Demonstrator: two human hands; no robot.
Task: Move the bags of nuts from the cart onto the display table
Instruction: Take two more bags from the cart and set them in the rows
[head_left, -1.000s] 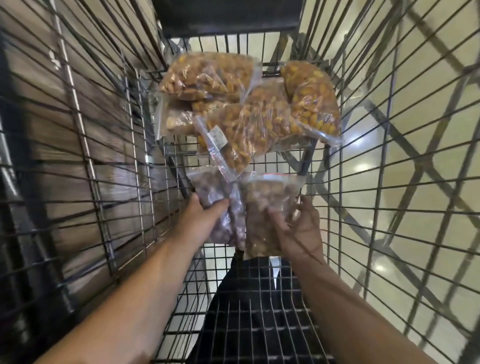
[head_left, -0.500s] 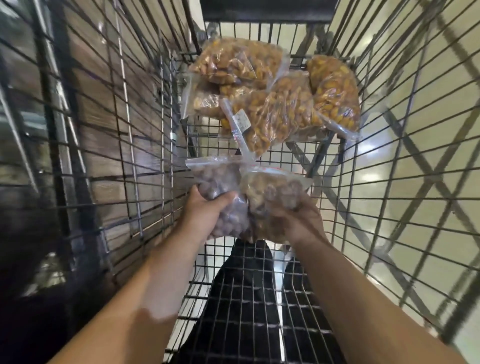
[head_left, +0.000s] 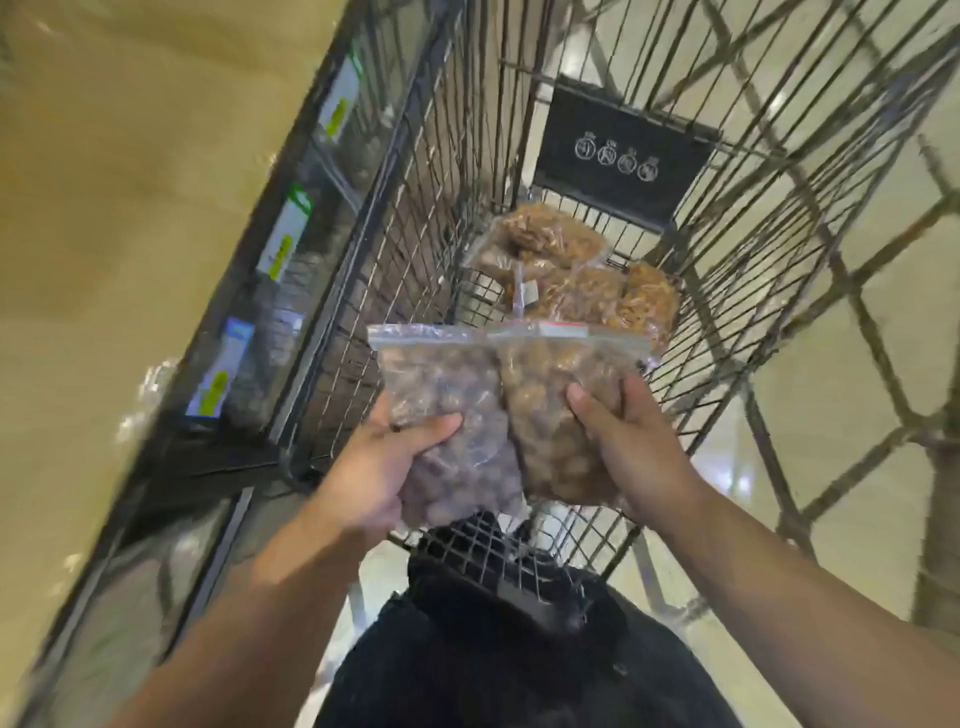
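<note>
Single head view, tilted, motion-blurred. Looks forward and down from above cart's (head_left: 701, 291) near edge into wire basket; close range, forearms entering from bottom edge, far end wall at top.

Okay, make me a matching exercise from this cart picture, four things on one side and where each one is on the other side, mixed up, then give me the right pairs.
Things:
1. darker bag of nuts
2. lighter bag of nuts
3. pile of golden nut bags
4. black panel with white icons

Places:
A. lying at the far end of the cart floor
B. held in the right hand
C. fixed on the cart's far end wall
D. held in the left hand

Pairs: 1-D, 2-B, 3-A, 4-C
</note>
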